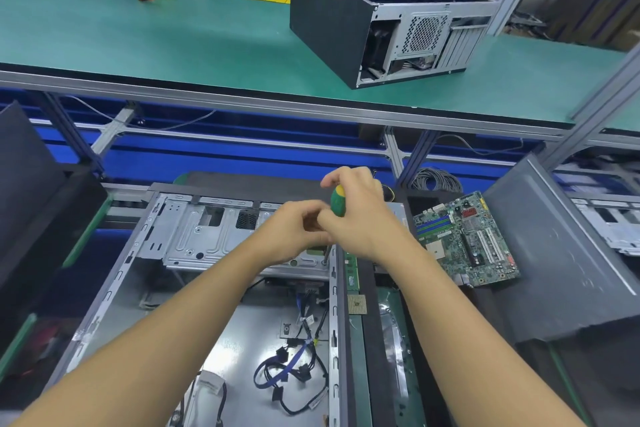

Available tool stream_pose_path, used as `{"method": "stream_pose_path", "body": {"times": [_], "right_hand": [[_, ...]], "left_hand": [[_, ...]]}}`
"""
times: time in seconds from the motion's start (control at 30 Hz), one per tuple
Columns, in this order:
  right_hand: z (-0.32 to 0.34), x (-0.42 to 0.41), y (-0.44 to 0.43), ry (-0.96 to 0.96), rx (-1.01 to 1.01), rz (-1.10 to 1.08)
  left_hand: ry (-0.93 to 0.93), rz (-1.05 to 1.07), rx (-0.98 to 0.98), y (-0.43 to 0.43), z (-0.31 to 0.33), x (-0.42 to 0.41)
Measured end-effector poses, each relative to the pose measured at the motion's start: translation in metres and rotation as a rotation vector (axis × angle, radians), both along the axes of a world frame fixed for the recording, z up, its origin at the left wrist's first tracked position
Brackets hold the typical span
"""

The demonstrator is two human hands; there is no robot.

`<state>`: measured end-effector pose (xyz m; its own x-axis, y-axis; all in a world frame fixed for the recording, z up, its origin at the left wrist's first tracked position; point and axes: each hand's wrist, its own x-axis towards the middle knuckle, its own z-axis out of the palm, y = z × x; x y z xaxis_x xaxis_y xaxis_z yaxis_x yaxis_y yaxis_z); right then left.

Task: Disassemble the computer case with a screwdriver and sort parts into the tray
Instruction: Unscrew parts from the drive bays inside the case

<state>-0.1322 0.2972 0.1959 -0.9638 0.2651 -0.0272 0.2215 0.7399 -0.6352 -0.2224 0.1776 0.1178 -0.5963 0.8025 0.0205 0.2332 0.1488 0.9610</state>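
Steel computer case (121,270) lies open, holding a drive cage (194,232) and loose blue and black cables (294,367). Right hand (360,215) grips the green-and-yellow screwdriver (337,204), tip down at the cage's corner; left hand (298,232) pinches it lower down. Motherboard (467,239) lies just right of the case.

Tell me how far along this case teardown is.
Done: the computer case lies open and the motherboard sits outside, to its right. In hand: right hand and left hand grip the screwdriver, its tip at a screw on the drive cage. Left: the cage and the cables are still inside the case.
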Motion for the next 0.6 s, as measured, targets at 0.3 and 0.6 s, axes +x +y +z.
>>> {"method": "stream_pose_path", "body": {"times": [0.3, 0.6], "right_hand": [[-0.001, 0.002, 0.004, 0.152, 0.056, -0.088], [-0.005, 0.004, 0.0, 0.03, -0.085, 0.05]], "left_hand": [[0.029, -0.054, 0.026, 0.001, -0.007, 0.002], [0.02, 0.011, 0.009, 0.006, -0.011, 0.006]]}}
